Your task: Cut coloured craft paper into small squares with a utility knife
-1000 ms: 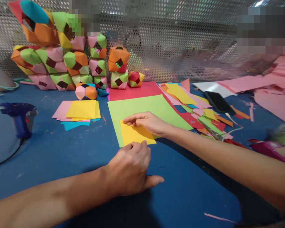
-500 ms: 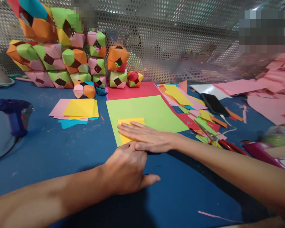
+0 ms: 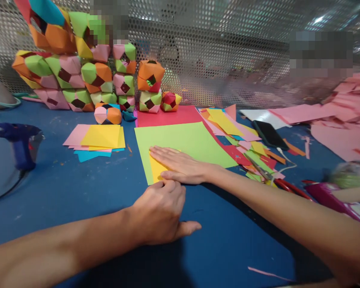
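Note:
My right hand (image 3: pixel 181 165) lies flat over a yellow paper piece (image 3: pixel 156 171), its fingers stretched out and thumb apart. That piece rests on a large light-green sheet (image 3: pixel 174 136). At the near edge of the yellow paper, my left hand (image 3: pixel 160 214) has its fingers curled under and its knuckles against the paper, with the thumb pointing out to the right. Whatever is inside the curled fingers is hidden. Beneath the green sheet, a red sheet (image 3: pixel 168 116) shows at the back and right.
A pile of cut papers (image 3: pixel 103 136) lies left of the sheets, and a blue glue gun (image 3: pixel 22 144) farther left. Folded paper balls (image 3: pixel 99 76) stand stacked against perforated metal. On the right are paper scraps (image 3: pixel 225 122), scissors (image 3: pixel 265 174) and a phone (image 3: pixel 270 134).
My right hand has slid slightly up and left over the yellow paper, uncovering more of its near part. My left hand stays almost in place. The whole view has shifted a little.

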